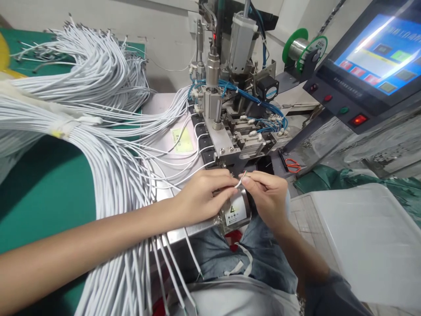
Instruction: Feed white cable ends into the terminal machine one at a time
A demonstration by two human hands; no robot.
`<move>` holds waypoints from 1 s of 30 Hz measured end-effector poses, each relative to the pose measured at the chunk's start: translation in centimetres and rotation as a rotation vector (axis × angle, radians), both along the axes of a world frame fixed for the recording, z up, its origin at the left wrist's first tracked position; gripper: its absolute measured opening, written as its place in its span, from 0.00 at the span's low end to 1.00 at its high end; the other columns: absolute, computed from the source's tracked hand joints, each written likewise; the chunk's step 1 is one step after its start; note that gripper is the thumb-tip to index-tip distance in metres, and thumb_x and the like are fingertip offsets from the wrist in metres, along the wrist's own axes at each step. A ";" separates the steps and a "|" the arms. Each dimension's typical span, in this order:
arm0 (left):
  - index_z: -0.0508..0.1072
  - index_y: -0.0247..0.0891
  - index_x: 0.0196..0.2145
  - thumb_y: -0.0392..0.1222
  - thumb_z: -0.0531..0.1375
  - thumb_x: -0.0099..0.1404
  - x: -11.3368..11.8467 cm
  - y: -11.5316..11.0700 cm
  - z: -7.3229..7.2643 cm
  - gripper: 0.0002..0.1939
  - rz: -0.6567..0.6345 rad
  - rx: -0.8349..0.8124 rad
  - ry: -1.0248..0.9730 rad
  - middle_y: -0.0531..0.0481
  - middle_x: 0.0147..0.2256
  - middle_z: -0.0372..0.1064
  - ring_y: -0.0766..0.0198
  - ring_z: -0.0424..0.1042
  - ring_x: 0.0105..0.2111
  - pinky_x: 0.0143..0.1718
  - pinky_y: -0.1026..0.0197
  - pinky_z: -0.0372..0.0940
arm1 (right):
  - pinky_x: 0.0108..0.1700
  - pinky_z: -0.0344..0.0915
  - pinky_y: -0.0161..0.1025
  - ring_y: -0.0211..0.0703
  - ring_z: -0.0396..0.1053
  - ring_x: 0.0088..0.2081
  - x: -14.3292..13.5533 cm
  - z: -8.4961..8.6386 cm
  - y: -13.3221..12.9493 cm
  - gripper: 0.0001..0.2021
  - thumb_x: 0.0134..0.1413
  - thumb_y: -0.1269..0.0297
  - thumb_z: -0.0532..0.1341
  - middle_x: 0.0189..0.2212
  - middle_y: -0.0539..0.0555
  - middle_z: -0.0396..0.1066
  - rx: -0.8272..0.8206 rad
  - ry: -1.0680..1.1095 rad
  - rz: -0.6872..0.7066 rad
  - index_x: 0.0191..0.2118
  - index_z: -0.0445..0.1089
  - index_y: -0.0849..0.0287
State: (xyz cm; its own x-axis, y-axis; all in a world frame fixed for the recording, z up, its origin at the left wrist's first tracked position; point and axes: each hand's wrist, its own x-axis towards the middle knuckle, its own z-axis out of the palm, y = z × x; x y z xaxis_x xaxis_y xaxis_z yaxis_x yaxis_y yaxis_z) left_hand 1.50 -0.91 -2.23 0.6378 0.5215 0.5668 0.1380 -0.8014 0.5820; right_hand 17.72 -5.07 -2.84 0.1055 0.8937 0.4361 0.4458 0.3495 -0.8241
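Between my two hands runs the end of a white cable [240,181], with thin inner wires at its tip. My left hand [210,188] pinches the white sheath with thumb and forefinger. On the right, my right hand [265,193] has its thumb and forefinger closed on the wire tip. Both hands are just in front of a soldering-type machine [226,136] with metal cylinders and blue air hoses. Below them sits a metal part bearing a white label [236,210]. A large bundle of white cables [112,175] hangs down beneath my left forearm.
More white cables [98,66] lie heaped on the green table [49,184]. A control panel with a lit screen [378,52] stands at upper right, near a green spool of wire [299,48]. Orange-handled scissors [292,165] and a white bin [358,237] are on the right.
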 end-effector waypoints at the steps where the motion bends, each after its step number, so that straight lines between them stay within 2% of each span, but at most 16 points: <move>1: 0.71 0.33 0.33 0.33 0.52 0.66 0.0 0.0 0.0 0.08 0.004 0.018 0.019 0.51 0.25 0.64 0.70 0.64 0.25 0.27 0.69 0.59 | 0.25 0.58 0.34 0.34 0.57 0.20 -0.2 -0.1 -0.1 0.10 0.53 0.66 0.59 0.15 0.47 0.59 0.029 -0.028 -0.028 0.25 0.74 0.61; 4: 0.71 0.32 0.35 0.32 0.49 0.66 -0.3 0.0 0.1 0.11 0.055 0.168 0.177 0.49 0.27 0.63 0.68 0.63 0.25 0.26 0.67 0.58 | 0.24 0.54 0.33 0.32 0.51 0.19 0.1 0.0 0.1 0.11 0.53 0.67 0.58 0.14 0.45 0.51 0.048 -0.136 -0.031 0.22 0.72 0.61; 7: 0.71 0.31 0.36 0.29 0.45 0.64 -0.6 0.2 0.0 0.14 0.131 0.337 0.364 0.47 0.27 0.63 0.66 0.61 0.25 0.25 0.64 0.57 | 0.22 0.49 0.33 0.31 0.46 0.18 1.0 0.5 0.6 0.14 0.51 0.67 0.58 0.14 0.44 0.45 -0.157 -0.149 0.092 0.17 0.65 0.61; 9: 0.71 0.32 0.35 0.28 0.45 0.63 -0.6 0.3 -0.1 0.15 0.130 0.333 0.388 0.47 0.27 0.63 0.66 0.61 0.25 0.25 0.64 0.57 | 0.21 0.47 0.32 0.30 0.44 0.19 1.6 0.7 1.0 0.14 0.50 0.66 0.57 0.14 0.44 0.44 -0.311 -0.081 0.177 0.16 0.62 0.61; 10: 0.71 0.32 0.35 0.29 0.45 0.64 -0.6 0.4 -0.2 0.14 0.114 0.295 0.364 0.48 0.27 0.63 0.66 0.61 0.25 0.26 0.65 0.57 | 0.20 0.46 0.32 0.30 0.44 0.19 1.7 0.7 1.1 0.14 0.50 0.66 0.57 0.15 0.44 0.45 -0.352 -0.041 0.205 0.17 0.62 0.61; 12: 0.71 0.33 0.36 0.31 0.46 0.65 -0.5 0.5 -0.4 0.13 0.080 0.182 0.284 0.48 0.28 0.63 0.67 0.63 0.26 0.26 0.66 0.58 | 0.21 0.46 0.32 0.30 0.46 0.19 1.7 0.5 1.2 0.12 0.49 0.66 0.57 0.15 0.44 0.47 -0.334 0.020 0.217 0.18 0.63 0.61; 15: 0.71 0.33 0.38 0.35 0.49 0.68 -0.3 0.5 -0.5 0.11 0.027 0.039 0.184 0.50 0.27 0.64 0.68 0.65 0.27 0.27 0.68 0.58 | 0.22 0.49 0.32 0.31 0.48 0.20 1.3 -0.2 0.9 0.12 0.50 0.65 0.58 0.15 0.45 0.52 -0.200 0.066 0.152 0.19 0.65 0.61; 18: 0.72 0.33 0.36 0.40 0.51 0.68 -0.3 0.6 -0.4 0.11 -0.028 -0.021 0.229 0.51 0.26 0.64 0.69 0.65 0.27 0.28 0.68 0.59 | 0.23 0.51 0.33 0.31 0.51 0.20 0.9 -1.4 0.8 0.13 0.51 0.62 0.58 0.16 0.46 0.55 -0.175 0.100 0.088 0.20 0.67 0.61; 20: 0.71 0.32 0.35 0.40 0.50 0.69 -0.3 0.8 -0.5 0.12 -0.027 -0.011 0.347 0.50 0.27 0.64 0.69 0.65 0.27 0.28 0.68 0.59 | 0.23 0.53 0.33 0.32 0.53 0.20 1.0 -2.3 1.0 0.12 0.51 0.61 0.58 0.16 0.47 0.59 -0.222 0.112 0.071 0.22 0.69 0.61; 24: 0.71 0.31 0.35 0.34 0.48 0.67 -0.5 1.7 -0.9 0.12 0.110 0.124 0.668 0.47 0.32 0.64 0.71 0.63 0.22 0.23 0.67 0.56 | 0.32 0.63 0.35 0.38 0.66 0.29 2.0 -4.0 2.2 0.10 0.52 0.63 0.56 0.25 0.52 0.70 -0.313 0.149 0.066 0.28 0.72 0.60; 27: 0.70 0.31 0.38 0.30 0.51 0.63 -0.6 2.3 -1.1 0.10 0.140 0.271 0.827 0.47 0.35 0.65 0.71 0.61 0.19 0.20 0.66 0.54 | 0.32 0.63 0.35 0.38 0.67 0.29 2.4 -4.7 3.1 0.10 0.51 0.63 0.56 0.25 0.51 0.71 -0.393 0.190 0.099 0.30 0.72 0.61; 30: 0.70 0.31 0.40 0.28 0.52 0.61 -0.6 2.5 -1.0 0.11 0.116 0.332 0.882 0.46 0.36 0.65 0.70 0.62 0.20 0.20 0.65 0.56 | 0.29 0.61 0.34 0.36 0.64 0.26 2.3 -4.9 3.8 0.09 0.50 0.62 0.57 0.24 0.50 0.69 -0.433 0.209 0.148 0.30 0.71 0.61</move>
State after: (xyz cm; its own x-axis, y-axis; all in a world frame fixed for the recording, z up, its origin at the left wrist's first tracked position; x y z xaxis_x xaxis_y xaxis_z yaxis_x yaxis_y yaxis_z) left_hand 0.91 1.62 -3.26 0.8610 0.5072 0.0361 0.5082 -0.8609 -0.0246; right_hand 19.99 -1.23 -7.74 0.0096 0.9999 0.0052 0.2268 0.0029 -0.9739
